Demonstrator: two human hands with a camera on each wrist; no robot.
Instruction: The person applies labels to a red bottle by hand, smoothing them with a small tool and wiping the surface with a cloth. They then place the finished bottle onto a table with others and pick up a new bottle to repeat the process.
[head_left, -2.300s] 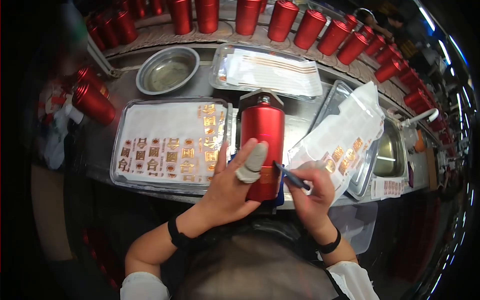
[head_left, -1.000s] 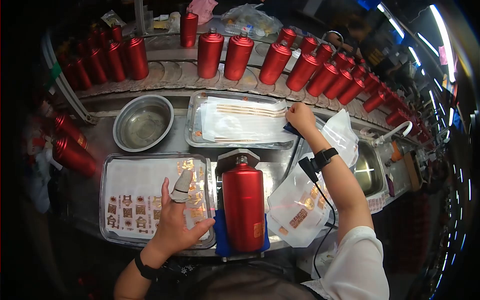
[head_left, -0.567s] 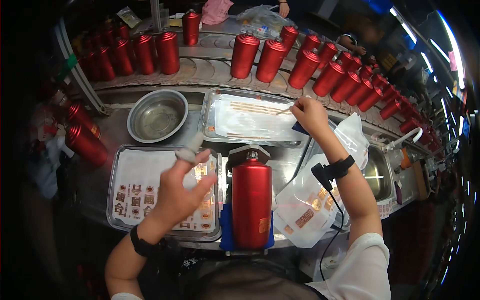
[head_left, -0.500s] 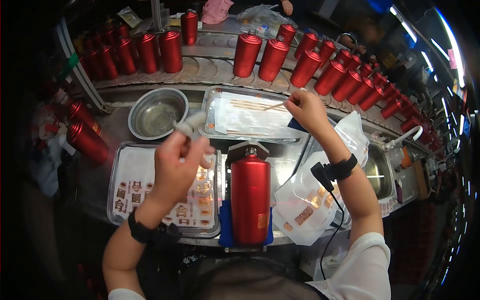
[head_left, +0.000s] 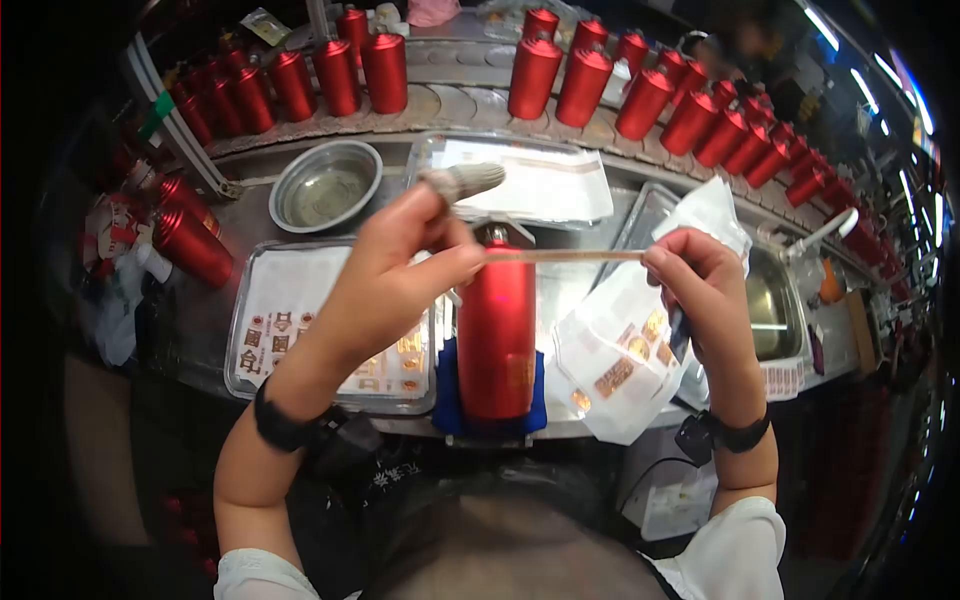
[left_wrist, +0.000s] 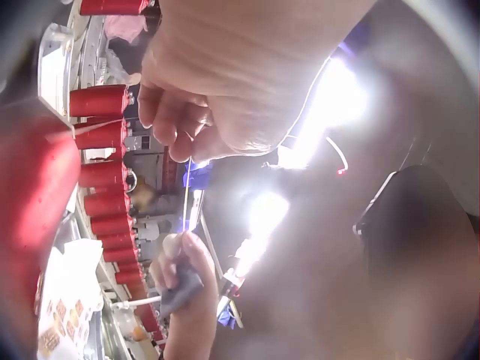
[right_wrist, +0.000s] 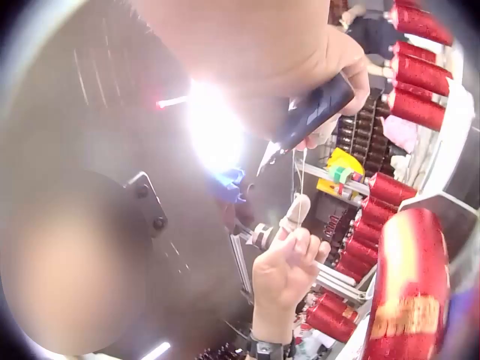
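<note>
In the head view my left hand [head_left: 395, 265] and right hand [head_left: 708, 285] pinch opposite ends of a thin gold decal strip [head_left: 565, 256], stretched level between them. A pale cover sits on a left fingertip [head_left: 470, 181]. Below the strip a red bottle [head_left: 497, 345] lies on a cradle with blue pads [head_left: 450, 390], its neck pointing away from me and a gold label [head_left: 518, 372] near its base. The right wrist view shows a dark flat scraper [right_wrist: 319, 109] tucked in my right hand; it also appears in the left wrist view.
At left sits a tray of gold decal sheets [head_left: 290, 270], with a metal bowl [head_left: 325, 188] behind it. A strip-sheet tray [head_left: 555, 185] lies behind the cradle. More decal sheets [head_left: 620, 350] and a sink [head_left: 775, 300] are at right. Red bottles [head_left: 535, 75] line the conveyor.
My right hand has left the bottle, picked a gold strip off the back tray and brought it forward. My left hand has moved off the bottle and now pinches the strip's other end.
</note>
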